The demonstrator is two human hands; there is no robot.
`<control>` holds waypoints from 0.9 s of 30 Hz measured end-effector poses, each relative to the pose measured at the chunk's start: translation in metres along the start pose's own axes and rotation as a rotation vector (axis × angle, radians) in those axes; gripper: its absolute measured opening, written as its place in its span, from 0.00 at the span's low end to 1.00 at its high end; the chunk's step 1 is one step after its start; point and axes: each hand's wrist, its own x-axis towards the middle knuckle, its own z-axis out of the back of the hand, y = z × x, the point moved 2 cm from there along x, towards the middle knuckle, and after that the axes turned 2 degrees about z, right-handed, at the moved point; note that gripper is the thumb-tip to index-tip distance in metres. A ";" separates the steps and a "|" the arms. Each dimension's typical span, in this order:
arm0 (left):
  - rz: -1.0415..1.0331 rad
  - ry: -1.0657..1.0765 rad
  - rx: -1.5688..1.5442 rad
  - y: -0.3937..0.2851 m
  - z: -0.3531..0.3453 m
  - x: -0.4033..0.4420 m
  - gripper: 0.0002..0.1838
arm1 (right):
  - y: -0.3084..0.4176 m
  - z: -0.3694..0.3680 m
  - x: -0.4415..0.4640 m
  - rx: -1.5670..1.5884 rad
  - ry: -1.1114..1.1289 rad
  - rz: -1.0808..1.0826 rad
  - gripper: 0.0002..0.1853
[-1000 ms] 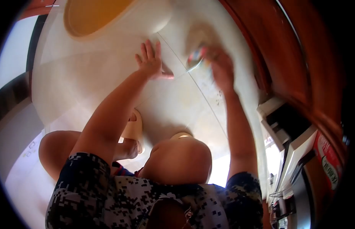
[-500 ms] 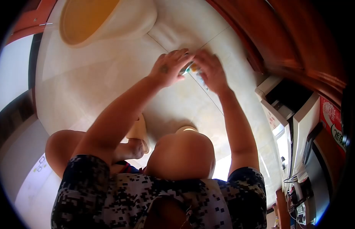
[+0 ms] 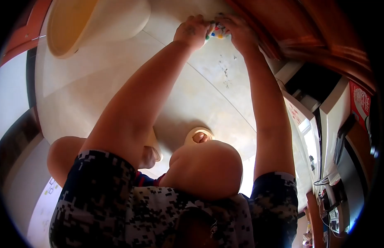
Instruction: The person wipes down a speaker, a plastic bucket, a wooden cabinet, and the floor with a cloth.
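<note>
Far out in front of me, over the pale tiled floor, both hands grip a small white crumpled piece with coloured dots (image 3: 219, 31); I cannot tell if it is cloth or thin plastic. My left hand (image 3: 193, 33) has its fingers curled on the left side of it. On the other side, my right hand (image 3: 241, 34) is closed over its right edge. Part of the piece is hidden by the fingers. Small dark bits (image 3: 225, 72) lie scattered on the floor, nearer to me than the hands.
A cream tub with a yellowish inside (image 3: 72, 29) stands at the upper left. Reddish-brown wooden furniture (image 3: 299, 29) runs along the upper right. Below it is a white unit (image 3: 334, 111) with a dark opening, and cables. My slippered foot (image 3: 200, 135) rests on the tiles.
Both hands have moved forward, away from my body, with the dotted piece between them. The dark bits on the floor have come into sight. My view has shifted slightly.
</note>
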 end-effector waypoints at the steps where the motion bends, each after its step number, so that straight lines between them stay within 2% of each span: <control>1: -0.056 0.010 -0.022 -0.004 -0.004 -0.007 0.11 | -0.002 -0.001 -0.012 -0.036 0.000 0.010 0.27; 3: -0.179 0.017 -0.061 -0.013 -0.014 -0.027 0.10 | 0.002 0.007 -0.039 -0.118 -0.016 0.032 0.24; 5: -0.278 -0.168 -0.079 -0.030 -0.022 -0.056 0.09 | 0.016 0.017 -0.072 -0.042 -0.041 -0.059 0.24; 7: -0.304 -0.147 -0.156 -0.043 -0.029 -0.084 0.12 | 0.036 0.024 -0.108 -0.061 -0.002 -0.159 0.24; 10: -0.285 0.038 -0.084 -0.059 -0.027 -0.124 0.13 | 0.059 0.028 -0.152 -0.036 0.024 -0.202 0.24; 13: -0.249 0.158 -0.210 -0.052 -0.035 -0.132 0.11 | 0.061 0.026 -0.165 0.055 0.061 -0.264 0.25; 14: -0.254 0.184 -0.156 -0.049 -0.031 -0.121 0.11 | 0.061 0.032 -0.150 0.051 0.051 -0.278 0.24; 16: -0.256 -0.113 -0.159 -0.038 -0.035 -0.087 0.11 | 0.047 0.036 -0.118 -0.030 -0.050 -0.235 0.23; 17: -0.182 -0.045 -0.158 -0.040 -0.016 -0.070 0.14 | 0.041 0.042 -0.097 -0.068 -0.030 -0.235 0.20; 20: -0.424 -0.151 0.071 -0.041 -0.007 -0.050 0.12 | 0.017 0.029 -0.085 -0.153 0.031 -0.051 0.20; 23: -0.393 -0.010 0.124 -0.047 -0.027 -0.073 0.11 | 0.022 0.032 -0.112 -0.180 0.096 -0.134 0.21; 24: -0.400 -0.018 0.019 -0.048 -0.029 -0.086 0.13 | 0.027 0.034 -0.128 -0.165 0.125 -0.127 0.23; 27: -0.416 0.003 -0.022 -0.059 -0.035 -0.130 0.19 | 0.058 0.035 -0.171 -0.165 0.158 -0.254 0.25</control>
